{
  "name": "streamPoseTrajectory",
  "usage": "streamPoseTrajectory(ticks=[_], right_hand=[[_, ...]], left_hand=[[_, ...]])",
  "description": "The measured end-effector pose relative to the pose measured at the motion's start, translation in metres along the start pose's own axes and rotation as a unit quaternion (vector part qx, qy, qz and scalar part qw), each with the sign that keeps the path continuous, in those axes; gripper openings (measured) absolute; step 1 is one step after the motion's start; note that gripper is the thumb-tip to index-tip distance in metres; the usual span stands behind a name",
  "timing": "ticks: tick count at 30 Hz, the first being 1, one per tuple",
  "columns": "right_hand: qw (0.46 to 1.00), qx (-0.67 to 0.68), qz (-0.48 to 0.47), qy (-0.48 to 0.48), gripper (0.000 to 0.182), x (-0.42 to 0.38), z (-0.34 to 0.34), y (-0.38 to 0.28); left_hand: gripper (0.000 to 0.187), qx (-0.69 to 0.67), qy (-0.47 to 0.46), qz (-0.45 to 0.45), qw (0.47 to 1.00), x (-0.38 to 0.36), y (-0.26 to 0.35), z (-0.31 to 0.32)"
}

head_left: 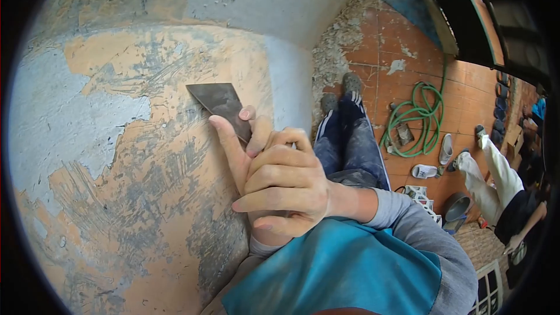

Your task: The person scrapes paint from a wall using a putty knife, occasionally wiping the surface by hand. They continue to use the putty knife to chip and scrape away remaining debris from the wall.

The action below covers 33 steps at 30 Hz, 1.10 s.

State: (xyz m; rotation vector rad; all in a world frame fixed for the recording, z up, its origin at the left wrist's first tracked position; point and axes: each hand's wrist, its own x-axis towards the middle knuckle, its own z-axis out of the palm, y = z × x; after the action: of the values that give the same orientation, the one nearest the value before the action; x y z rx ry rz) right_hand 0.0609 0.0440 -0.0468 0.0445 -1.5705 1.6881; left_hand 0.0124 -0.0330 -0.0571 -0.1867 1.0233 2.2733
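Observation:
A scraper (220, 102) with a dark, flat, flared metal blade points up and left in front of the wall. My left hand (233, 151) is closed on it, palm partly facing me, thumb along one side of the blade and a fingertip on the other. Whatever handle it has is hidden. Over the left palm and fingers lies my right hand (286, 181), back towards me, its fingers curled and touching the left hand. Behind both is a wall (146, 198) with patchy peach, grey and pale blue paint, scratched and flaking.
Paint chips (338, 41) litter the tiled floor (466, 93) along the wall's foot. A coiled green hose (429, 116), white slippers (424, 171) and a grey bucket (458, 205) are on the right. Another person (496, 181) in pale trousers is at far right.

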Motion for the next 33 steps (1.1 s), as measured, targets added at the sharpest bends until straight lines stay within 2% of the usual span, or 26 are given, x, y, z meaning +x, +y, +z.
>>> streamPoseTrajectory(ticks=[3, 6, 7, 9, 11, 14, 19, 23, 31, 33], right_hand=[[0.995, 0.039, -0.003, 0.089, 0.014, 0.005, 0.013, 0.009], [0.998, 0.04, 0.02, 0.045, 0.011, 0.008, 0.003, 0.008], [0.998, 0.035, 0.028, 0.052, 0.016, 0.008, 0.003, 0.011], [0.997, 0.026, 0.045, 0.065, 0.027, 0.01, 0.003, 0.015], [0.998, 0.018, 0.046, 0.046, 0.027, 0.008, -0.002, 0.012], [0.997, 0.021, 0.06, 0.039, 0.025, 0.009, -0.006, 0.009], [0.996, 0.043, 0.059, 0.061, 0.014, 0.019, -0.009, 0.011], [0.996, 0.048, 0.044, 0.069, 0.016, 0.014, -0.008, 0.016], [0.987, 0.069, 0.022, 0.141, 0.022, 0.01, -0.006, 0.032], [0.985, 0.109, 0.034, 0.128, 0.02, 0.01, -0.012, 0.036]], left_hand=[[0.058, -0.008, -0.011, 0.061, 0.998, 0.001, -0.009, 0.008], [0.063, -0.038, -0.035, 0.093, 0.994, 0.004, -0.017, 0.012], [0.065, -0.055, -0.047, 0.094, 0.993, 0.007, -0.018, 0.012], [0.069, -0.113, -0.088, 0.052, 0.988, 0.013, -0.015, 0.01], [0.073, -0.191, -0.134, -0.04, 0.972, 0.022, -0.007, 0.003], [0.079, -0.232, -0.15, -0.104, 0.955, 0.027, 0.0, 0.001], [0.084, -0.089, -0.078, 0.066, 0.991, 0.021, -0.008, 0.017], [0.088, 0.076, -0.004, 0.202, 0.976, 0.014, -0.025, 0.025], [0.082, 0.187, 0.066, 0.262, 0.944, 0.019, -0.035, 0.019], [0.081, 0.204, 0.076, 0.27, 0.938, 0.021, -0.039, 0.018]])
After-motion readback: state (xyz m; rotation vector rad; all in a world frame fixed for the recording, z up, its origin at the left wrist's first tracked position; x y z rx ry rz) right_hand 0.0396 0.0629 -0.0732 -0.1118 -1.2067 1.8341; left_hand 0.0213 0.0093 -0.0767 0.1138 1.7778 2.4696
